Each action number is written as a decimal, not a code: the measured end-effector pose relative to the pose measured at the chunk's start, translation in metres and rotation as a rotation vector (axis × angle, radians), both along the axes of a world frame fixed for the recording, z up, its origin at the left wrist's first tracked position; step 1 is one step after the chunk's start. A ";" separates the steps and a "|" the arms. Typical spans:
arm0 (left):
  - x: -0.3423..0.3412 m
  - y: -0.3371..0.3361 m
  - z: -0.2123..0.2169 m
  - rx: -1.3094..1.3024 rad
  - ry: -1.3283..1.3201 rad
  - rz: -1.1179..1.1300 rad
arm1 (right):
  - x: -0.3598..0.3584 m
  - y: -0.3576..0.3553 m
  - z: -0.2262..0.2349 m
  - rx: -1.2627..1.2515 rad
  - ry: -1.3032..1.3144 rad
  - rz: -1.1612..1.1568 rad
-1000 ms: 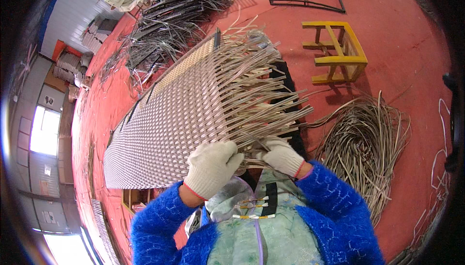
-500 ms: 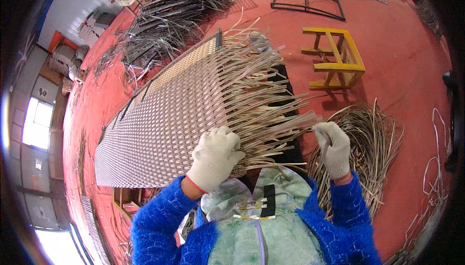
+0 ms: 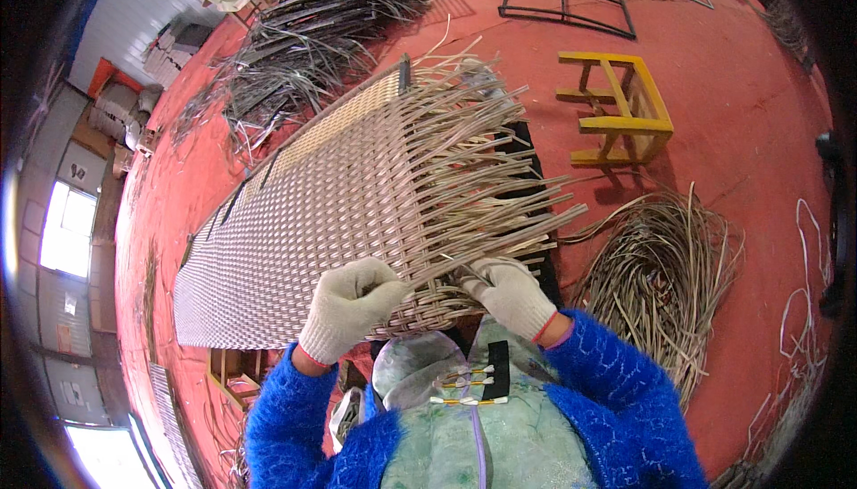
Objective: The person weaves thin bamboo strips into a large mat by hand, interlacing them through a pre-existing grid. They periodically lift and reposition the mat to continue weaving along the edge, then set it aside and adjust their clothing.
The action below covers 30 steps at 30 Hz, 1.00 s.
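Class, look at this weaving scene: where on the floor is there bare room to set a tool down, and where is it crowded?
Bare red floor lies between the yellow stool and the black metal frame. Crowded: the loose strand coil at right, the strand piles beyond the woven panel, and around both gloved hands.

Gloved hands: two, the left hand (image 3: 346, 303) and the right hand (image 3: 511, 294)
Woven panel (image 3: 312, 212): one
Yellow stool (image 3: 616, 105): one
Loose strand coil (image 3: 665, 275) on the floor: one
Black metal frame (image 3: 567, 2): one whole, more cut off behind
Far strand heap (image 3: 312, 38): one
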State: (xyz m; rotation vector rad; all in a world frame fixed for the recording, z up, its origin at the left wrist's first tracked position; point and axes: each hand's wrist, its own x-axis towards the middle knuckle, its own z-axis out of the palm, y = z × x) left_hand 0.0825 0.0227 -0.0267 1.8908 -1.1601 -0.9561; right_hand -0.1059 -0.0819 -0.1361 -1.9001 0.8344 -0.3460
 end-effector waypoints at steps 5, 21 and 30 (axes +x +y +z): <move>-0.008 -0.004 0.011 0.130 -0.231 -0.052 | 0.009 -0.010 -0.017 0.300 0.024 0.127; -0.019 -0.004 0.033 0.188 -0.320 -0.129 | 0.002 -0.013 -0.030 0.373 0.052 0.178; -0.021 -0.018 0.024 0.210 -0.432 -0.199 | -0.002 -0.013 -0.046 -0.287 -0.053 0.379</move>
